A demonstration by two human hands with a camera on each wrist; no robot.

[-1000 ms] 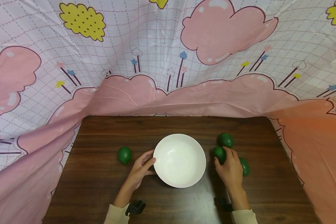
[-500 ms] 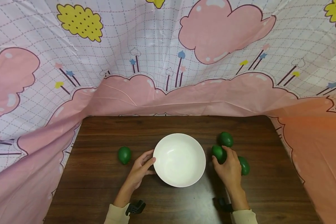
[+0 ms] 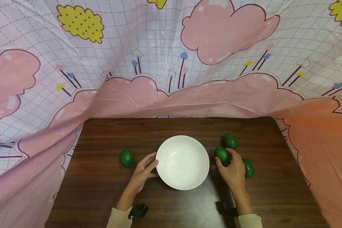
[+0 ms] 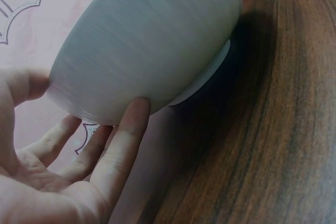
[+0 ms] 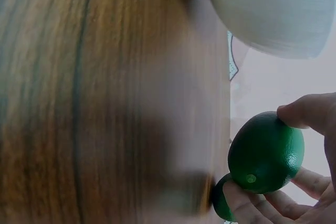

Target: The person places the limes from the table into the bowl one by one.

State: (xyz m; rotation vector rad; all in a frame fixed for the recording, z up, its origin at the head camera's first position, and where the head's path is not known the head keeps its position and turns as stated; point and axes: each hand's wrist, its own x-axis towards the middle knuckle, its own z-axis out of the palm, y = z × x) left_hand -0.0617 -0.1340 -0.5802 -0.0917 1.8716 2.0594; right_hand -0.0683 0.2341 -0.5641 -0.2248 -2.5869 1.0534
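Observation:
A white bowl (image 3: 183, 163) stands on the table, and its inside shows bare. My left hand (image 3: 143, 172) holds it by the left side, thumb at the rim and fingertips against the outer wall (image 4: 152, 40). To the right of the bowl, my right hand (image 3: 234, 169) grips a green lime (image 3: 221, 155) between thumb and fingers. In the right wrist view this lime (image 5: 265, 153) appears raised off the wood. Another lime (image 3: 230, 141) lies just beyond it. A third lime (image 3: 248, 168) sits right of the hand, partly hidden by it.
One more lime (image 3: 126, 157) lies left of the bowl, beyond my left hand. The dark wooden table (image 3: 102, 190) ends at a patterned pink cloth (image 3: 171, 109) hanging behind and at both sides. Black straps with devices (image 3: 138, 211) sit at the wrists.
The lime in my right hand has shifted slightly left and away from me, the fingers moving with it. My left hand and the bowl stay in place.

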